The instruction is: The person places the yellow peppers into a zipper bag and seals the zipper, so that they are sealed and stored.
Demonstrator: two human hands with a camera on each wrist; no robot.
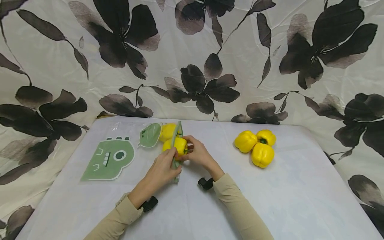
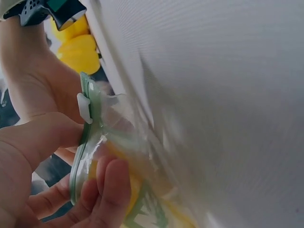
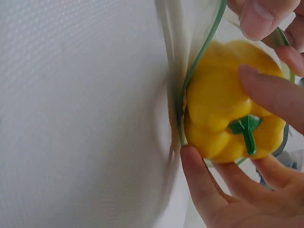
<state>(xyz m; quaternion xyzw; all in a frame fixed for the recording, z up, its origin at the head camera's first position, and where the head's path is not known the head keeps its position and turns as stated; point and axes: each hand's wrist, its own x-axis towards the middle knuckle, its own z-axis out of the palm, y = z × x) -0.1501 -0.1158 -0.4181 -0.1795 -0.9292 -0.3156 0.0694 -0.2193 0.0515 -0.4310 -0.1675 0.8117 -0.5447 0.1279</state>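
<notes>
A clear zip bag with a green dinosaur print (image 1: 150, 135) lies sideways at the table's middle, its green-edged mouth held apart toward the right. My left hand (image 1: 160, 166) grips the near side of that mouth; a white slider (image 2: 84, 108) sits on the green strip. One yellow bell pepper (image 1: 168, 131) is inside, deeper in the bag. My right hand (image 1: 199, 153) holds another yellow bell pepper (image 3: 218, 99) in the mouth, its green stem facing out toward the palm. Part of this pepper is hidden by the bag's rim and my fingers.
A second dinosaur-print bag (image 1: 120, 166) lies flat to the left. Three yellow bell peppers (image 1: 262, 155) sit clustered on the right of the white-covered table (image 1: 300, 193). A floral cloth (image 1: 258, 63) hangs behind the table's far edge.
</notes>
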